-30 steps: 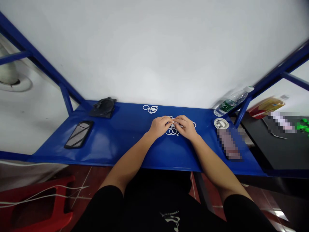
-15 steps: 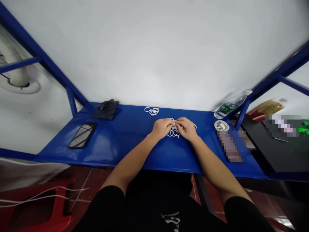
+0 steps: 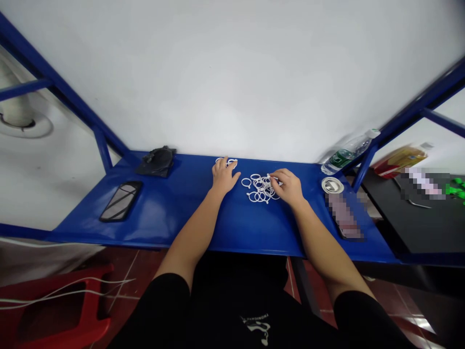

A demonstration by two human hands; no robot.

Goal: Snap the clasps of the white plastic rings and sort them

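Observation:
A loose pile of several white rings (image 3: 260, 188) lies on the blue table (image 3: 181, 213) near the wall. My right hand (image 3: 289, 186) rests on the pile's right side, fingers pinched on a white ring. My left hand (image 3: 224, 175) is stretched toward the back of the table, fingers apart, its tips over a small group of white rings (image 3: 228, 161) that it partly hides.
A black phone (image 3: 120, 200) lies at the table's left, a dark crumpled cloth (image 3: 157, 161) behind it. At the right are a round tin (image 3: 332, 185), a lying water bottle (image 3: 347, 152) and a blurred flat object (image 3: 344, 215). Blue frame bars rise at both sides.
My left hand left the pile and reached back-left to the small group of rings. My right hand stayed at the pile, which now shows fully.

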